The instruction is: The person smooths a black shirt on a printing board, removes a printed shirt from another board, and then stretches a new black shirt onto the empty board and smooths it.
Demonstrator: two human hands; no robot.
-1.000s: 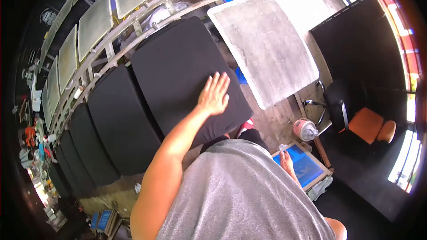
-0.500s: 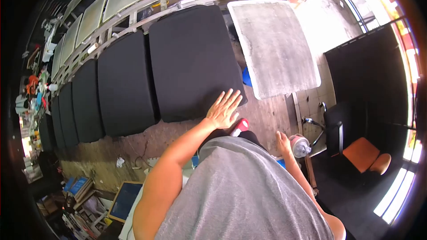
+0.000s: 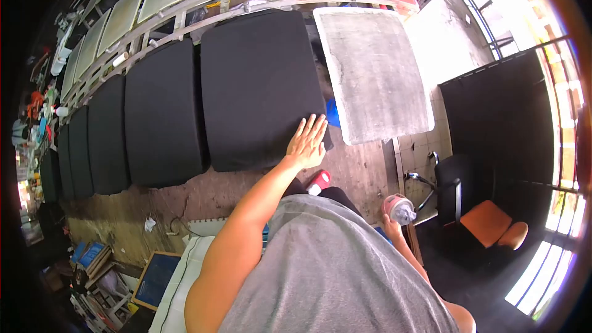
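My left hand (image 3: 306, 142) rests palm down near the front right corner of a black cloth (image 3: 259, 80) stretched smoothly over a flat board. Its fingers are spread, and nothing is in them. Low at my right side hangs my right hand (image 3: 392, 227), its fingers loosely extended and partly hard to see. It overlaps the edge of a pink tub (image 3: 391, 204) with crumpled clear plastic on top; whether they touch cannot be made out. To the right of the cloth lies a bare grey board (image 3: 376, 74) with a whitish rim.
More boards under black cloth (image 3: 161, 114) run off to the left in a row. Behind them is a metal rail frame (image 3: 246, 9) with further grey boards. An office chair (image 3: 487, 222) with an orange seat stands right. A framed screen (image 3: 157, 279) leans at lower left.
The view has shifted slightly. My left hand has slid a little farther onto the black cloth, away from me. My right hand has dropped closer to my body, now in front of the tub.
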